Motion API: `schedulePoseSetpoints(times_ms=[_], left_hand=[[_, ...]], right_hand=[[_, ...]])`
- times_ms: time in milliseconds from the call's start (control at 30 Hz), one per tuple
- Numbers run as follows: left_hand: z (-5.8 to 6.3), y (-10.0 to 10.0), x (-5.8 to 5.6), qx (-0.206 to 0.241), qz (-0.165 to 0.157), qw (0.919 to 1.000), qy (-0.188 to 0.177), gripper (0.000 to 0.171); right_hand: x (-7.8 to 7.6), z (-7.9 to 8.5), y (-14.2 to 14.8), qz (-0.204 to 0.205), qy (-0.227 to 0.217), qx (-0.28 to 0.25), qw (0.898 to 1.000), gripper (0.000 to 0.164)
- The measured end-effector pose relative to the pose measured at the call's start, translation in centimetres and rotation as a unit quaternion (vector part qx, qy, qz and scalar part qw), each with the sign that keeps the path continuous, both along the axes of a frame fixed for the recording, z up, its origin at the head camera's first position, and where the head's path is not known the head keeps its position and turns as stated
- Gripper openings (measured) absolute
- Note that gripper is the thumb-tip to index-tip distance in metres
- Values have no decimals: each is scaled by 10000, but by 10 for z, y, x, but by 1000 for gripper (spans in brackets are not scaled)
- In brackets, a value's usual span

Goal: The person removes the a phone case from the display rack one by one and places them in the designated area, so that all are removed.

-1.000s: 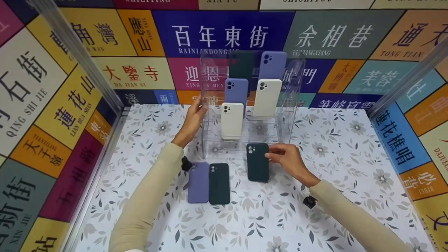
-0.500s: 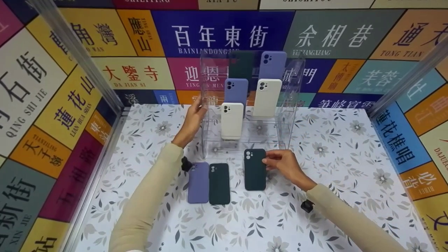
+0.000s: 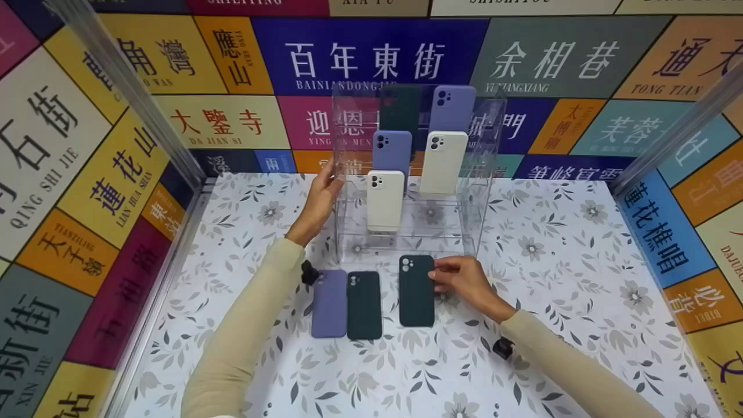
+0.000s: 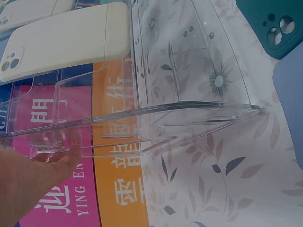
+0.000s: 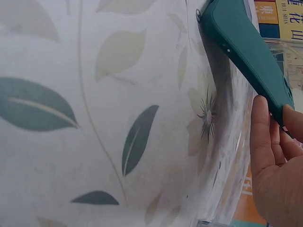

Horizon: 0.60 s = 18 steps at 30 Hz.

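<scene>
Between the thumb and fingers of my right hand [image 3: 464,280] is the right edge of a dark green phone case [image 3: 417,290], its camera cutouts at the upper left. The right wrist view shows this case [image 5: 244,52] tilted, its lower end over the patterned cloth. My left hand [image 3: 322,200] holds the left side of a clear acrylic display stand [image 3: 426,226]. In the left wrist view its fingers [image 4: 66,158] lie against the stand's side panel. A purple phone case [image 3: 329,305] and another dark green case [image 3: 364,305] lie side by side left of the held one.
On the stand's tiers are a white case [image 3: 385,200] and a purple case [image 3: 392,152] at left, a white case [image 3: 444,162] and a purple one [image 3: 454,110] at right, and a dark green case [image 3: 400,113] at back. Sign-patterned walls [image 3: 371,49] enclose the floral-covered table [image 3: 551,232].
My right hand has brought the dark green case down and left, away from the stand and closer to the two lying cases. The left hand has stayed on the stand.
</scene>
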<state>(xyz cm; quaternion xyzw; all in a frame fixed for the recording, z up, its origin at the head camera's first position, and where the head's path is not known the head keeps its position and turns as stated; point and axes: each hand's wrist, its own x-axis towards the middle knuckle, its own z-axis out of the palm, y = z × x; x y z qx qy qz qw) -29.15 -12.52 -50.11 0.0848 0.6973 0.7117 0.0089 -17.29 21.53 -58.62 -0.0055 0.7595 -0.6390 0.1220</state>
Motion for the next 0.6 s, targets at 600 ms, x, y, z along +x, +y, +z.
schedulePoseSetpoints(times_ms=[600], left_hand=[[0,-1,-1,-21,60,10000,-27,65]], right_hand=[[4,-19,-16,-42,-299,-162,9994,28]])
